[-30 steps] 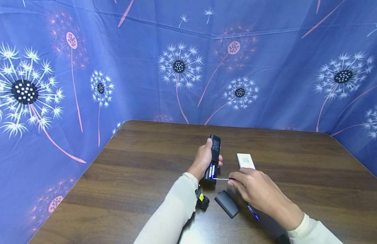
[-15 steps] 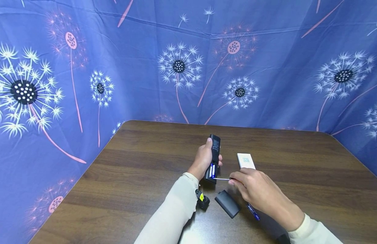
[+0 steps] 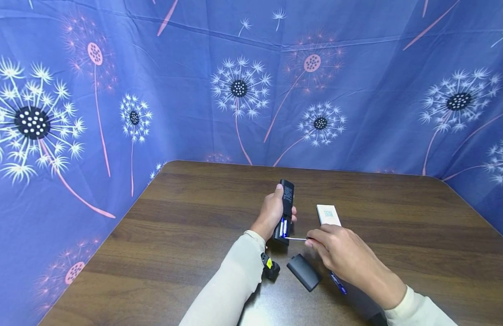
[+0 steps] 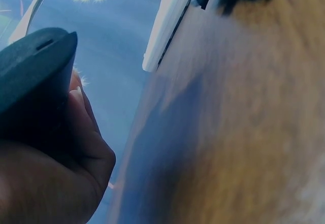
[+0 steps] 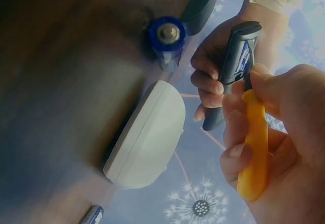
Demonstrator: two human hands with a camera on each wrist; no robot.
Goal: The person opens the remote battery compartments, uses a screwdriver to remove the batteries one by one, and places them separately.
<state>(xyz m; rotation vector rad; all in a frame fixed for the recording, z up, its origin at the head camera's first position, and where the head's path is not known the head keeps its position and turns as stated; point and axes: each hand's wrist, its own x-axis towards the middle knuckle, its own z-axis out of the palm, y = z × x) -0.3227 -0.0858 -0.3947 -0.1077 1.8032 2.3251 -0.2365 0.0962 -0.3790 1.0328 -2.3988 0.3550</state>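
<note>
My left hand (image 3: 270,212) grips a black remote control (image 3: 288,199), thumb along its back, with the battery compartment uncovered towards me. Inside lie blue-and-white batteries (image 3: 283,227). In my right hand (image 3: 344,251) is a screwdriver with an orange handle (image 5: 254,153), the fingers wrapped round it. Its thin metal shaft (image 3: 296,239) reaches left, and the tip is at the near end of the batteries. Below the remote, the black battery cover (image 3: 303,272) lies on the table. A loose blue battery (image 3: 337,283) lies partly under my right hand.
A white object with a printed code (image 3: 328,214) lies beyond my right hand; the right wrist view shows its rounded side. Another battery (image 5: 93,215) appears at that view's lower edge. A patterned blue cloth (image 3: 186,90) hangs behind the wooden table (image 3: 186,217).
</note>
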